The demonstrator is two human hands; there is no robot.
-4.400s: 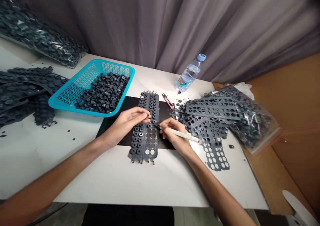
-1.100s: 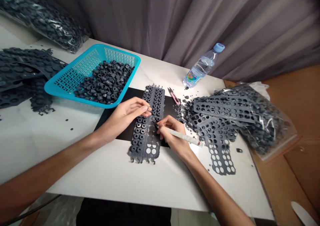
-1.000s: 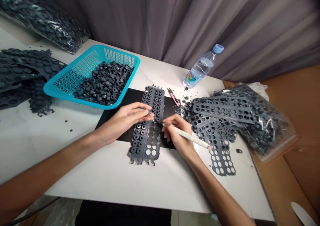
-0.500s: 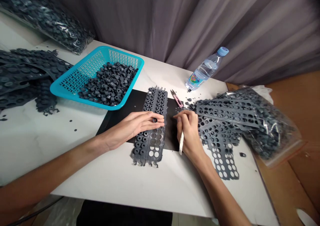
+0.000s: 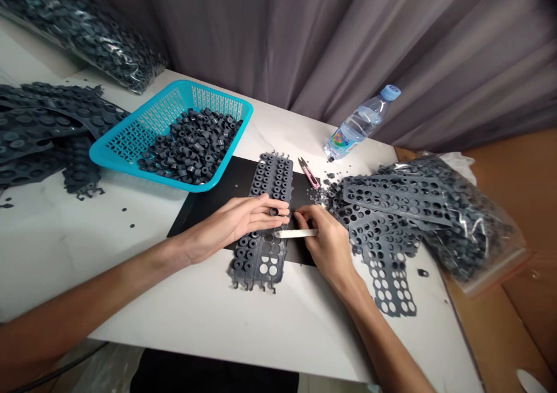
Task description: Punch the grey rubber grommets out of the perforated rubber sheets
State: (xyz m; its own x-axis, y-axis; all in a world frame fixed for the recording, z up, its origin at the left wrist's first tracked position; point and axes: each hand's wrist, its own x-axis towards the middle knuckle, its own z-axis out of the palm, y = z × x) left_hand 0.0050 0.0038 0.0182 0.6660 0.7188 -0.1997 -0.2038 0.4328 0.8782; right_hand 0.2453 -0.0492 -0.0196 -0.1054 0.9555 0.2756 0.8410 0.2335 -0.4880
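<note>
My left hand lies across a dark rubber moulded sheet with rows of small rubber bushings. A loose rubber bushing is pinched between its outstretched fingers. Bushings still fill the sheet's far end and near left side, while the near right columns show round holes. My right hand is closed round a thin white stick, whose tip points left over the sheet. Its fingertips are close to the left fingertips; whether they also hold a small piece is hidden. A black mat lies under the sheet.
A blue basket of loose bushings stands at back left, beside more sheets and a filled bag. Pink snips, a water bottle, punched sheets and another bag lie right.
My right hand has moved left toward my left fingers, and the white stick has swung from pointing at me to lying sideways. My left hand has shifted slightly right with the bushing.
</note>
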